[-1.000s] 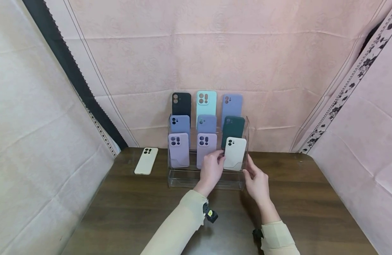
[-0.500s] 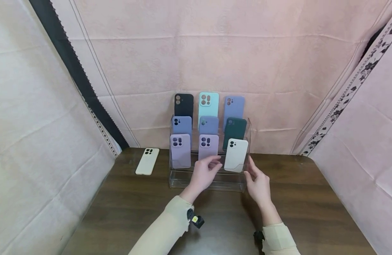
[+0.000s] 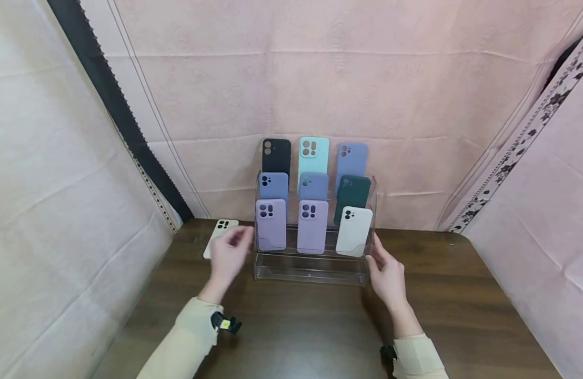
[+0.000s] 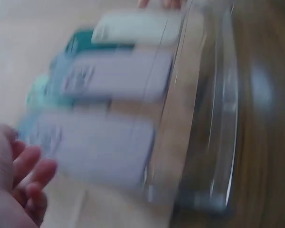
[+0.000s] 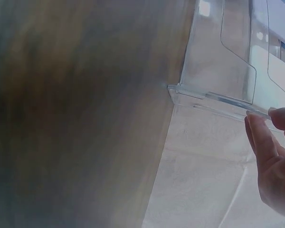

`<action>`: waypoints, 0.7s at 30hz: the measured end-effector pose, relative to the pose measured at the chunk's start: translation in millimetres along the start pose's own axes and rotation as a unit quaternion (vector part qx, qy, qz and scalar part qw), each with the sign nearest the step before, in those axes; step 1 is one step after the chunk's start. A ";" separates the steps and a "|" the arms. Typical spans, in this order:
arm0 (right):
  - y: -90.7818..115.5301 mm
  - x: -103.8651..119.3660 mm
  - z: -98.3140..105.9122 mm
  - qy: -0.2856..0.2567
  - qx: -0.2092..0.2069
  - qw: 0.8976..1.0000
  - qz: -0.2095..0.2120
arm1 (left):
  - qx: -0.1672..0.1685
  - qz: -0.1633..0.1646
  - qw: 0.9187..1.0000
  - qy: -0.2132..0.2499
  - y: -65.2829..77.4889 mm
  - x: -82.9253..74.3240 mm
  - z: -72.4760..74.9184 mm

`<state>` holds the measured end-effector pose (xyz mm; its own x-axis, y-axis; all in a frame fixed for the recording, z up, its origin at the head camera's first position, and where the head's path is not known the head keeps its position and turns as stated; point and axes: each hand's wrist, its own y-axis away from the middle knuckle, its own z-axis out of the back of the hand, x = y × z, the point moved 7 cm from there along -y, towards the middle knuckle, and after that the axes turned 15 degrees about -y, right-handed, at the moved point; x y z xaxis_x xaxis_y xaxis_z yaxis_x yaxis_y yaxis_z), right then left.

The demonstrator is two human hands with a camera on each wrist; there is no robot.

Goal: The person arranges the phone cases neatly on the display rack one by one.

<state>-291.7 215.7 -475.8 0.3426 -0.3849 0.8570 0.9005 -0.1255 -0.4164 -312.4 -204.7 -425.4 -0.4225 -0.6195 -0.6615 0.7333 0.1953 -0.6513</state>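
Observation:
A clear tiered display stand (image 3: 315, 275) holds upright phone cases in three rows. Its front row has a lilac case (image 3: 271, 225) at left, another lilac case (image 3: 312, 226) in the middle and a white case (image 3: 353, 231) at right. My left hand (image 3: 229, 255), fingers loosely bent and holding nothing, hovers left of the stand and partly covers an off-white phone case (image 3: 222, 226) lying on the table. In the blurred left wrist view, the left hand's fingers (image 4: 40, 171) show near a lilac case. My right hand (image 3: 388, 276) holds the stand's right side edge between thumb and fingers.
Behind the front row stand blue cases and a dark green case (image 3: 353, 190); a black case (image 3: 275, 155), a mint case (image 3: 314, 152) and a blue case (image 3: 352, 160) are at the back. Pink cloth (image 3: 320, 89) hangs behind the wooden table (image 3: 291, 326).
My left hand has moved away from the white case at front right, crossing the front of the stand to the off-white case at left. The right hand keeps its place at the stand's side.

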 end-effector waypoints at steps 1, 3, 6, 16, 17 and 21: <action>0.0 -0.2 0.1 0.000 0.001 1.000 -0.001 | -0.027 0.014 0.999 -0.014 -4.8 14.9 9.1; -0.1 -0.4 0.4 0.000 0.002 1.000 -0.001 | -0.051 0.052 0.996 -0.060 -12.4 48.1 20.2; -0.5 -1.2 0.7 0.002 0.003 1.000 -0.001 | -0.004 0.106 0.984 -0.142 -18.0 94.8 22.6; -1.4 -1.5 -0.7 0.002 0.010 1.000 0.000 | 0.151 0.165 0.947 -0.231 -6.3 169.8 4.9; -1.1 -1.5 -0.8 0.002 0.011 1.000 -0.003 | 0.158 0.167 0.943 -0.240 -5.6 171.6 4.3; -0.6 -1.4 0.2 0.001 0.013 1.000 -0.010 | 0.196 0.178 0.926 -0.271 -5.0 176.0 -1.2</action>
<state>-292.8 216.5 -476.7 0.3240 -0.3836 0.8648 0.9140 -0.1090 -0.3908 -391.1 -313.8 -539.0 0.1340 -0.8798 -0.4561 0.9564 0.2354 -0.1730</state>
